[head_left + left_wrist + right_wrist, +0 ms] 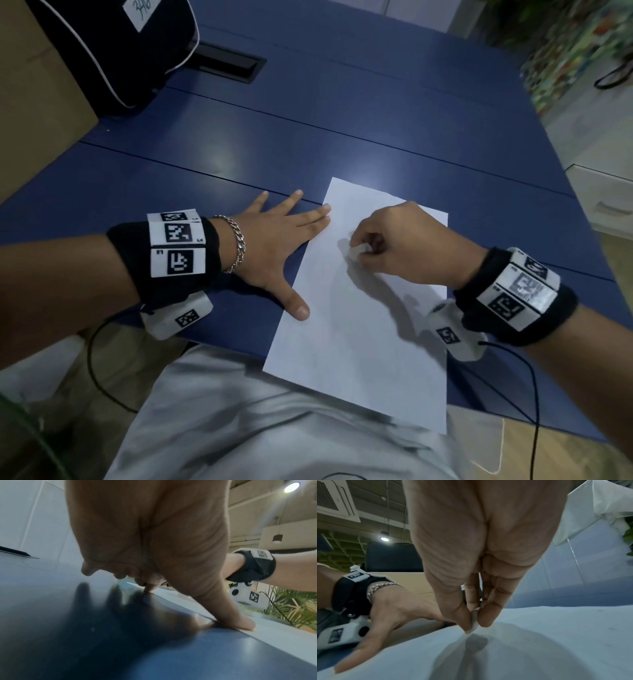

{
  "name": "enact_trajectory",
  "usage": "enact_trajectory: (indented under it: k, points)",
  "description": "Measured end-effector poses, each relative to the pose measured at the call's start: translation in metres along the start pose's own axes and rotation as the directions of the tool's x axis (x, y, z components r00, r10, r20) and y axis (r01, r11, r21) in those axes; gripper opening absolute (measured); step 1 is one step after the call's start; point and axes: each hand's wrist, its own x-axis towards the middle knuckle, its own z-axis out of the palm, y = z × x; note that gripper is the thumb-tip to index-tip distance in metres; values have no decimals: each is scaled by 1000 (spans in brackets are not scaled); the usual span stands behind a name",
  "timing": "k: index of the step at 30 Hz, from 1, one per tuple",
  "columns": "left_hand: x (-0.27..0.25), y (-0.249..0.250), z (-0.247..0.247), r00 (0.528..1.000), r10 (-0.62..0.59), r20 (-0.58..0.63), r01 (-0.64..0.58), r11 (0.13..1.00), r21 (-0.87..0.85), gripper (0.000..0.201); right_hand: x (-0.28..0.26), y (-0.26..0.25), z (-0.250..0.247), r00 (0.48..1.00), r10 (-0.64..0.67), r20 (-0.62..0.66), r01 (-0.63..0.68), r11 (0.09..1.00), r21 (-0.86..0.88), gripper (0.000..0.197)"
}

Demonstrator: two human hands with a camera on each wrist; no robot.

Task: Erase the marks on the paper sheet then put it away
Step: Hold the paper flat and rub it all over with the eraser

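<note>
Paper sheet (359, 308) hangs off the near edge of the blue table (411, 144), over the person's lap, while it is being rubbed.

Just inside the sheet's far end, the right hand (407, 246) pinches a small white eraser (358, 251) between thumb and curled fingertips, its tip on the paper or just above it. At the sheet's left edge, the left hand (274, 246) lies flat with fingers spread and straight, gripping nothing; only the thumb and one or two fingertips (325, 209) sit on the paper. With so little pinning it, a hard stroke toward the sheet's near end could drag or buckle it, and the unsupported overhang could crease. Any marks near the eraser are too faint to make out, so some could be missed.
</note>
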Motion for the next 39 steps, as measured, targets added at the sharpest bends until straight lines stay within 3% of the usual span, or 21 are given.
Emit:
enact_trajectory:
  k: [4,8,13,15,19,22,24,29,31,34,39]
  points:
    - [2,0,-1,1000,-14,22,13,1000,15,162,12,-21,7,995,-101,12,100,994,40,12]
    - [4,0,0,999,-19,34,19,1000,11,162,22,-27,12,993,-103,-55,101,995,-27,10]
    - [5,0,3,999,-24,44,23,1000,16,167,4,-48,15,946,-256,199,261,965,5,9]
    - [4,1,3,998,-30,46,30,999,19,167,13,-39,8,960,-216,180,226,974,-36,8]
    - [4,3,1,997,-46,61,44,999,31,167,18,-31,9,989,-145,13,145,986,-84,11]
    - [3,3,0,996,-50,71,48,998,32,167,-2,-49,21,956,-246,159,259,963,-69,15]
    - [2,4,-1,996,-54,74,52,998,37,167,-1,-48,17,941,-245,234,271,959,-87,11]
    - [2,7,-3,993,-78,88,73,996,58,167,19,-23,4,993,-116,28,119,984,-133,13]
    - [1,8,-4,992,-91,91,85,994,68,167,7,-35,10,987,-152,59,159,978,-138,14]
    - [2,9,-5,991,-95,99,88,994,67,168,-8,-49,14,958,-198,209,221,971,-95,10]
    - [2,11,-6,990,-103,95,96,992,78,168,17,-18,0,996,-85,41,90,988,-129,13]
